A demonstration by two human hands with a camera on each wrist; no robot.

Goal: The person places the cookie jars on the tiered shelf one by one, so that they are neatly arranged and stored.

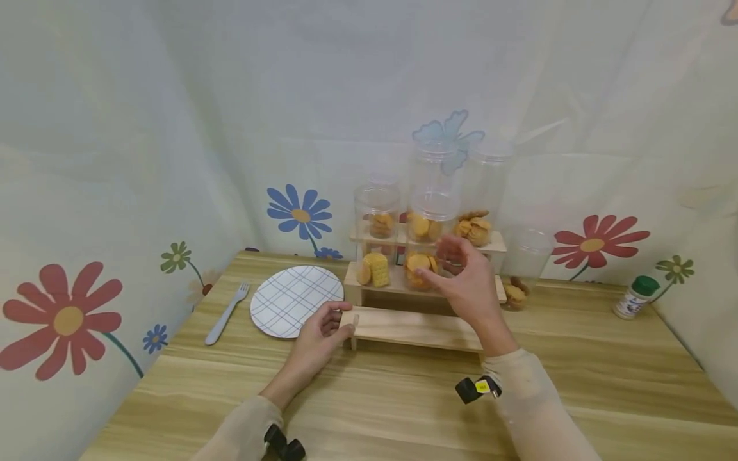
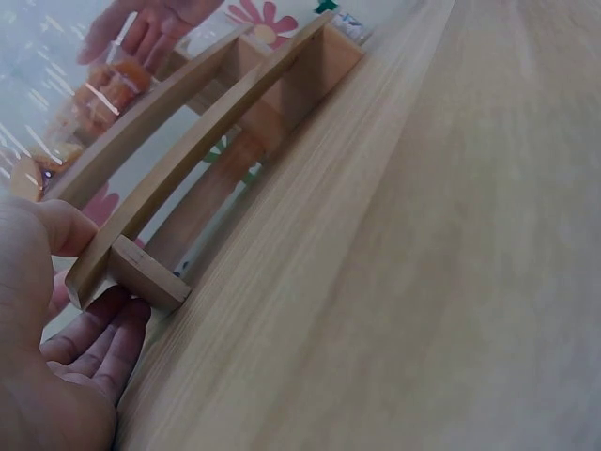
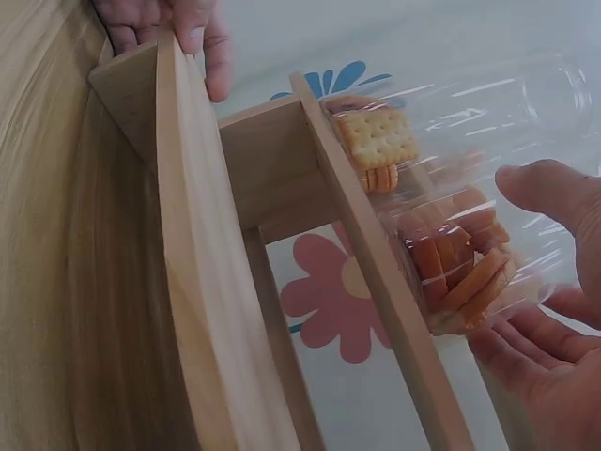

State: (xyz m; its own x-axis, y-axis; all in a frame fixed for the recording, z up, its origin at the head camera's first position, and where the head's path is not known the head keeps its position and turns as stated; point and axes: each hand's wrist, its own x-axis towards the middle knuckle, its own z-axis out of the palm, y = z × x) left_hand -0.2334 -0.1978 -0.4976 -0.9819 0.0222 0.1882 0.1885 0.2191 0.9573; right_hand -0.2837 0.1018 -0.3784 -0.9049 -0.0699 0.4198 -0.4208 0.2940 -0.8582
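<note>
A three-tier wooden display stand [image 1: 421, 326] stands on the table. My left hand [image 1: 323, 330] pinches the left end of its lowest tier, thumb above and fingers below, as the left wrist view shows. My right hand [image 1: 467, 282] is curled round a clear jar [image 3: 460, 258] of orange-brown sandwich crackers on the middle tier, thumb on one side and fingers on the other. The jar's base rests on the tier. Left of it stands a jar [image 1: 373, 266] with square crackers. Behind, on the top tier, are jars [image 1: 377, 214] of cookies, partly hidden by those in front.
Right of the stand is another clear jar [image 1: 521, 272] with cookies at its bottom. A green-capped shaker [image 1: 636, 298] stands farther right. On the left lie a checked white plate [image 1: 294, 301] and a grey fork [image 1: 227, 314]. Flowered sheeting [image 1: 173, 128] surrounds the table.
</note>
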